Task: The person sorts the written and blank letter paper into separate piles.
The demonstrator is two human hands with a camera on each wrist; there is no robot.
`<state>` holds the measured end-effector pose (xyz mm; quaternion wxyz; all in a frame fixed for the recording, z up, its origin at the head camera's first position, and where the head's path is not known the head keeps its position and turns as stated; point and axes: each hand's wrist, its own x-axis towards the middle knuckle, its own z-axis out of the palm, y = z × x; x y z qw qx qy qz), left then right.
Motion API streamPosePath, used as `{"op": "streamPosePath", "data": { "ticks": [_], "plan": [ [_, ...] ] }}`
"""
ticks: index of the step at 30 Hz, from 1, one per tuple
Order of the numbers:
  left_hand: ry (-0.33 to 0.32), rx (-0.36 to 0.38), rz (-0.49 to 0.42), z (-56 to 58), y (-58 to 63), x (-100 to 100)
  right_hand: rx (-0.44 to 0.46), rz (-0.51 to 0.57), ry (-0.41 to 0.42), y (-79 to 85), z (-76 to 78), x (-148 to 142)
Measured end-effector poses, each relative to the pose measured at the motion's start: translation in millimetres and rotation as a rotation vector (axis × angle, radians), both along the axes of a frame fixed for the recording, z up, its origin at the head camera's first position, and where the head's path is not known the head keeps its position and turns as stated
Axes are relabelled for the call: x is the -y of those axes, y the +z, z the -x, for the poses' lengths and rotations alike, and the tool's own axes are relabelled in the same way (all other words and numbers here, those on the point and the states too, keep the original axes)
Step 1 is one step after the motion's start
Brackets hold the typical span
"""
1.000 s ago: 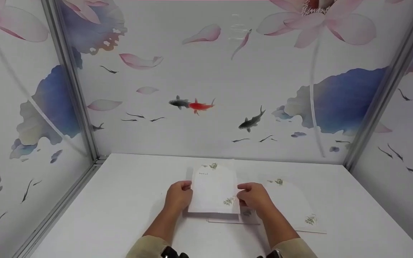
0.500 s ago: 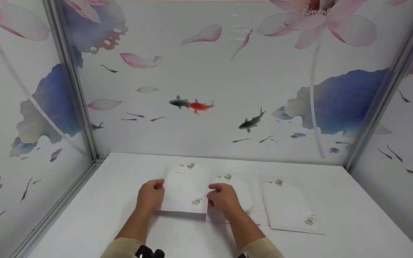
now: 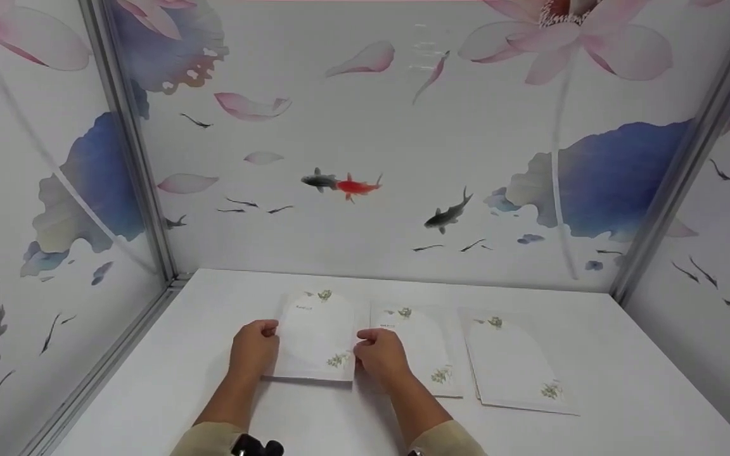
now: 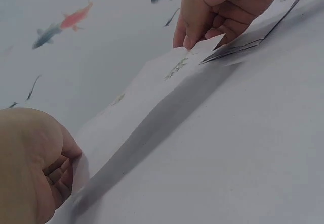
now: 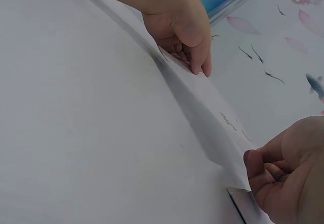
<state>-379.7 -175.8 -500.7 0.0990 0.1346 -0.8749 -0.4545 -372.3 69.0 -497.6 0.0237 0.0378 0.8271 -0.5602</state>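
Both hands hold a white sheet of paper [image 3: 314, 335] printed with small green floral sprigs and a short line of text near its top. My left hand [image 3: 255, 348] pinches its left edge; my right hand [image 3: 383, 356] pinches the right edge. In the left wrist view the paper [image 4: 147, 87] is raised, with a shadow under its near edge. The left hand [image 4: 35, 168] and right hand [image 4: 228, 11] have curled fingers at its two sides. From the right wrist the right hand [image 5: 288, 168] appears close, the left hand [image 5: 177, 27] farther off.
A second printed sheet [image 3: 425, 354] lies just right of the held one, partly behind the right hand. Farther right is a small stack of similar sheets [image 3: 520, 364]. The white table [image 3: 631, 380] meets panels [image 3: 365, 247] painted with fish and lotus.
Both hands have carried the sheet leftward from above the middle sheet and lowered it slightly. The middle sheet and its text now show more fully.
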Motion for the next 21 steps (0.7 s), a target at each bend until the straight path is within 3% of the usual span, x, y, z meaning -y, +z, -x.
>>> {"op": "streamPosePath", "data": {
  "ticks": [5,12,21],
  "plan": [
    [-0.009,0.005,0.035,-2.0,-1.4,1.6,0.038,-0.004,0.028,-2.0,0.4,-1.7],
    [-0.026,0.002,0.090,-3.6,-4.1,3.9,0.020,-0.007,0.076,-4.4,0.3,-7.0],
    [-0.004,0.027,0.089,-5.0,-3.3,3.3,0.060,0.002,0.067,-0.1,-3.0,-6.1]
  ]
}}
